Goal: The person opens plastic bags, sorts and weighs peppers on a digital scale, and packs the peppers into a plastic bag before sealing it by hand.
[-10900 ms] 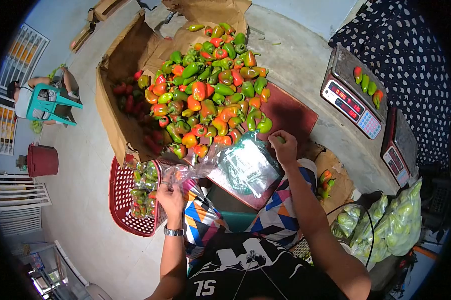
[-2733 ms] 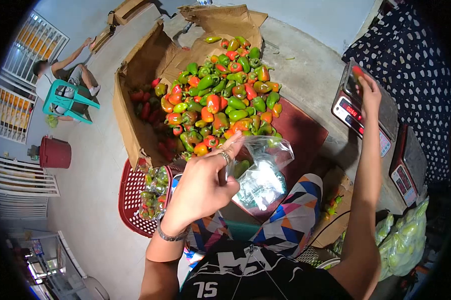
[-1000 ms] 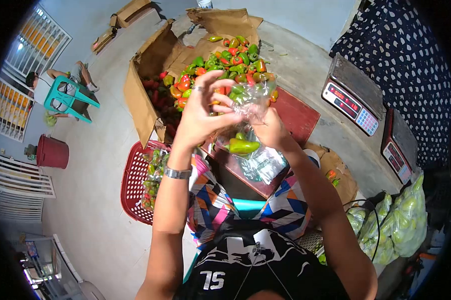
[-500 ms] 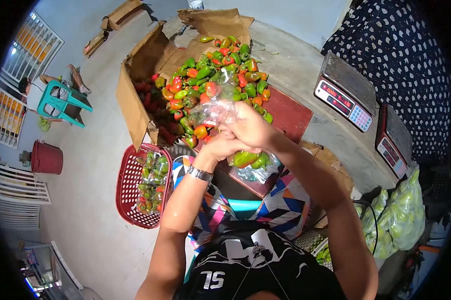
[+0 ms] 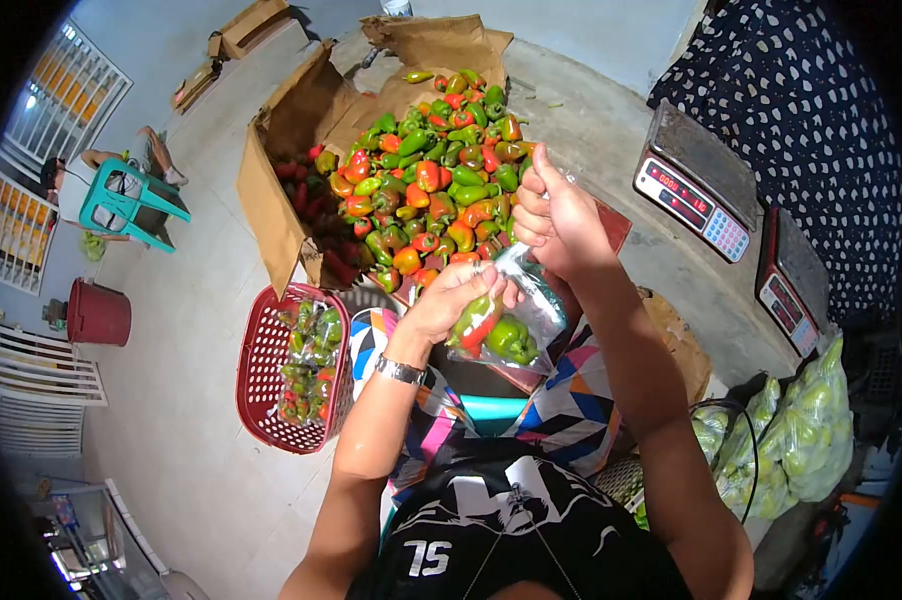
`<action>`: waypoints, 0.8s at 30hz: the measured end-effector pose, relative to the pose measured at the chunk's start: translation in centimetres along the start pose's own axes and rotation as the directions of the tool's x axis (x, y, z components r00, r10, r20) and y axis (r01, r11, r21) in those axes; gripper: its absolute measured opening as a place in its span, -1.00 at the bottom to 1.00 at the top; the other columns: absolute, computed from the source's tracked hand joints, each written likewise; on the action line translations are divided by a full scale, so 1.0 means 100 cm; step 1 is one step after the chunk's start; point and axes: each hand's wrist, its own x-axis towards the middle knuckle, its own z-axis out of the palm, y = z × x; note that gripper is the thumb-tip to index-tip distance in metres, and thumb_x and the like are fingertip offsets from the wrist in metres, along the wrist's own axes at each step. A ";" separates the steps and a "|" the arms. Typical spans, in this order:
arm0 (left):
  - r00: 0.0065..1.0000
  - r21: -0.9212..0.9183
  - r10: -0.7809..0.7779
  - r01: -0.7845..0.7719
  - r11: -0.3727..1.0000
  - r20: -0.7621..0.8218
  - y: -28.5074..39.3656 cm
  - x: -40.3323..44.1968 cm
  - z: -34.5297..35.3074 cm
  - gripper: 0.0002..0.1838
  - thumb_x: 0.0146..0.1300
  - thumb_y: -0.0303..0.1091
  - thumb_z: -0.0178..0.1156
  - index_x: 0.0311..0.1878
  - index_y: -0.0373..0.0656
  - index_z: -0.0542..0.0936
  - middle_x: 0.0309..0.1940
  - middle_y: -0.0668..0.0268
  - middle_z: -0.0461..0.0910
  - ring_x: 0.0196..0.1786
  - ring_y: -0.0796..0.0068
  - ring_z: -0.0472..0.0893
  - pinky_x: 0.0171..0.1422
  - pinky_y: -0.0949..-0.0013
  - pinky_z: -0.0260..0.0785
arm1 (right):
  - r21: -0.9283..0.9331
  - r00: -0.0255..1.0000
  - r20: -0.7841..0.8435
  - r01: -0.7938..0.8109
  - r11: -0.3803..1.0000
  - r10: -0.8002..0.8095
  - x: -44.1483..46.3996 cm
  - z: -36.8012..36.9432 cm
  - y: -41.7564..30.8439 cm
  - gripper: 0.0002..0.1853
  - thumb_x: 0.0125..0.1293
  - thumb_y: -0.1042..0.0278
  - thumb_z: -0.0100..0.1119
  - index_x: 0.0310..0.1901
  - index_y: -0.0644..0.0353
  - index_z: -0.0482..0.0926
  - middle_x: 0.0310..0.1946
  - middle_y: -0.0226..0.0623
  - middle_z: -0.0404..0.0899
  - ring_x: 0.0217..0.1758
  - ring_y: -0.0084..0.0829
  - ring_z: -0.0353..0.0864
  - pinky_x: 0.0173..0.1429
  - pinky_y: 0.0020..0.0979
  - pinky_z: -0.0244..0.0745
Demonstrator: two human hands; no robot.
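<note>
Left hand (image 5: 461, 300) clamped on the clear bag (image 5: 539, 325), right hand (image 5: 561, 215) closed around its twisted neck, thumb up! The bag sits just right of the left hand, nearer than the right. Half a second ago the hands were bunched together; now they're apart. The left hand partly hides one bagged pepper (image 5: 479, 328).

Bulbous red, orange, green peppers (image 5: 429, 178). Clear plastic bag (image 5: 543, 330). Perforated dark-red plastic basket (image 5: 261, 372). Hanging black cloth (image 5: 796, 130), white spots. Fabric trousers (image 5: 574, 395): white, blue, orange, pink angular blocks.
</note>
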 end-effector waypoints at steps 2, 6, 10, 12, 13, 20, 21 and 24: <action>1.000 -0.138 0.005 -0.002 0.990 0.022 -0.003 -0.005 -0.002 -0.65 0.63 -0.12 0.15 -0.10 -0.26 0.67 -0.13 0.23 0.69 0.04 0.34 0.64 0.29 0.23 0.43 | -0.527 0.838 -0.035 0.447 0.722 -0.544 0.013 -0.006 0.005 -0.62 0.60 -0.05 0.18 -0.29 0.04 0.46 -0.57 -0.54 0.35 -0.57 -0.56 0.29 -0.44 -0.45 0.23; 0.992 -0.060 -0.035 0.028 0.998 -0.119 0.005 -0.020 0.006 -0.66 0.62 -0.15 0.15 -0.08 -0.26 0.71 -0.09 0.13 0.72 0.12 0.23 0.66 0.36 0.15 0.43 | -0.854 0.485 0.483 0.444 -0.270 -0.729 -0.023 0.023 -0.015 -0.78 0.41 0.22 0.39 -0.11 0.17 0.62 -0.26 -0.20 0.66 -0.19 -0.22 0.65 -0.05 -0.27 0.55; 0.976 -0.223 -0.140 0.101 0.969 -0.167 -0.008 -0.031 -0.012 -0.77 0.56 -0.39 0.17 0.14 -0.29 0.65 0.15 0.13 0.69 0.23 0.27 0.66 0.39 0.21 0.48 | -0.451 0.532 0.847 0.740 -0.499 0.023 -0.051 0.028 0.016 -0.47 0.29 -0.02 0.41 0.12 0.23 0.61 0.17 -0.07 0.63 0.33 -0.05 0.59 0.48 0.08 0.35; 0.989 -0.239 -0.135 0.115 0.964 -0.067 -0.003 -0.028 -0.011 -0.67 0.52 -0.45 0.19 0.28 -0.28 0.59 0.22 0.16 0.66 0.29 0.29 0.64 0.40 0.23 0.51 | -0.318 0.515 0.841 0.717 -0.620 0.164 -0.055 0.016 0.023 -0.35 0.26 -0.13 0.40 0.21 0.22 0.59 0.28 -0.03 0.60 0.42 -0.05 0.54 0.55 0.13 0.25; 0.983 -0.193 -0.165 0.146 0.970 -0.086 0.001 -0.026 -0.008 -0.66 0.52 -0.44 0.19 0.29 -0.28 0.59 0.22 0.15 0.67 0.31 0.29 0.64 0.39 0.23 0.52 | -0.239 0.506 0.830 0.703 -0.669 0.234 -0.054 0.013 0.024 -0.29 0.25 -0.19 0.40 0.25 0.22 0.58 0.33 -0.01 0.58 0.46 -0.05 0.51 0.59 0.16 0.20; 0.948 0.063 -0.316 0.318 0.946 -0.046 0.027 -0.021 -0.019 -0.73 0.58 -0.29 0.21 -0.23 -0.27 0.67 0.13 0.25 0.60 0.07 0.50 0.59 0.18 0.43 0.45 | -0.618 0.784 0.589 0.595 -0.515 0.198 -0.054 -0.003 0.019 -0.46 0.36 -0.05 0.33 0.20 0.17 0.58 -0.32 -0.19 0.65 -0.18 -0.14 0.74 -0.03 -0.08 0.60; 0.951 0.171 -0.304 0.308 0.936 -0.050 0.035 -0.020 -0.016 -0.71 0.59 -0.27 0.20 -0.26 -0.27 0.66 0.13 0.26 0.60 0.09 0.50 0.58 0.21 0.42 0.43 | -0.625 0.763 0.608 0.630 -0.460 0.219 -0.051 -0.003 0.008 -0.48 0.41 0.01 0.29 0.24 0.18 0.56 -0.39 -0.17 0.64 -0.27 -0.11 0.74 -0.13 -0.05 0.60; 0.957 0.401 -0.284 0.282 0.872 -0.056 0.048 -0.024 -0.012 -0.65 0.61 -0.23 0.17 -0.29 -0.28 0.64 0.19 0.27 0.57 0.22 0.44 0.51 0.38 0.34 0.32 | -0.624 0.731 0.636 0.676 -0.392 0.249 -0.049 -0.006 -0.004 -0.72 0.54 0.16 0.14 0.08 0.15 0.62 -0.52 -0.10 0.59 -0.40 -0.04 0.70 -0.25 0.00 0.57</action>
